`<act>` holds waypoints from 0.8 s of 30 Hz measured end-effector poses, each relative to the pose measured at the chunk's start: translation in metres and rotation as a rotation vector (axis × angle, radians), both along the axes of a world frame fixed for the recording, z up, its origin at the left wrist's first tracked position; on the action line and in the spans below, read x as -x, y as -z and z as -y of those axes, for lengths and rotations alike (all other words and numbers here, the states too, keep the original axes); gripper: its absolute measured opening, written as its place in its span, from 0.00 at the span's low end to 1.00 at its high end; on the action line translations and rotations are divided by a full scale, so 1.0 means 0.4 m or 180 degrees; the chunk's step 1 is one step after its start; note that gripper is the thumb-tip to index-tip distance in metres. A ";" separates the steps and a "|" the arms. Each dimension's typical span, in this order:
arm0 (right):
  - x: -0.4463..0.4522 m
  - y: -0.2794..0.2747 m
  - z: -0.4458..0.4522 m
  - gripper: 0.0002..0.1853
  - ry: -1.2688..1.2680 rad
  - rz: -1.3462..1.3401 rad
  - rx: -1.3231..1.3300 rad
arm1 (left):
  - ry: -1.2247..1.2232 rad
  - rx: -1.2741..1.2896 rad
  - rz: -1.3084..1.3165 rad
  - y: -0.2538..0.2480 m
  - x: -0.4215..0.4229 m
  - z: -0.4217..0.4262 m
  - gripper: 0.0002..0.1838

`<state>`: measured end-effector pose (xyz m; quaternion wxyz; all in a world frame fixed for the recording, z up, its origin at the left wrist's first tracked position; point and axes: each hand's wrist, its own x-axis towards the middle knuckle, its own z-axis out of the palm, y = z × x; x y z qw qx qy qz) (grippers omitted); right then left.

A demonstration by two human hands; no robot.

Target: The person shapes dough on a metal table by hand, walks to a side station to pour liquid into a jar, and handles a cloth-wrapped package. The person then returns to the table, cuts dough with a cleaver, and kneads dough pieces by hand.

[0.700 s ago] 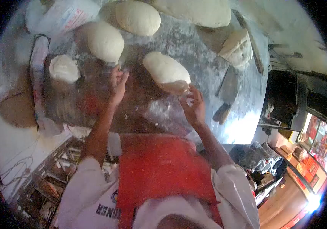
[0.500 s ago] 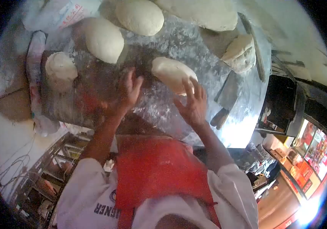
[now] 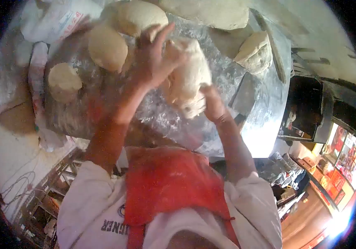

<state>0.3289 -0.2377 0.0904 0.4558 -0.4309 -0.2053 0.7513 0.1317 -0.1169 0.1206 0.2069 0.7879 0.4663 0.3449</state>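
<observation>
A lump of pale dough (image 3: 192, 72) is lifted and tilted between my hands, its folded, ragged end toward me. My left hand (image 3: 157, 62) is at its left side, fingers spread and pointing away, the thumb side against the dough. At the dough's lower right edge, my right hand (image 3: 214, 103) grips it; most of those fingers are hidden. Beyond my left hand sit a round of dough (image 3: 141, 17) and another smooth dough round (image 3: 108, 49). A smaller dough piece (image 3: 64, 81) lies farther left on the floured work table (image 3: 144, 120).
A large dough mass (image 3: 207, 12) lies along the far side. To the right are a folded dough piece (image 3: 254, 53) and a broad-bladed tool (image 3: 244, 95). A white printed sack (image 3: 57, 20) stands at the far left. A long strip (image 3: 278, 50) borders the right side.
The dough lump has been picked up from the table and turned more upright. My left hand has moved away from me and right to it; my right hand has closed on its edge.
</observation>
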 end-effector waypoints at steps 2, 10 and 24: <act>-0.008 0.079 0.014 0.35 -0.0242 0.1418 -0.0415 | 0.0047 0.1266 0.1223 0.170 -0.034 0.072 0.38; 0.114 0.180 -0.120 0.39 0.0784 0.3159 -0.0981 | 0.0096 0.1884 0.2129 0.268 -0.137 0.143 0.27; 0.066 0.192 -0.285 0.27 0.0953 0.3768 -0.1041 | -0.0253 0.2218 0.1563 0.517 -0.126 -0.083 0.20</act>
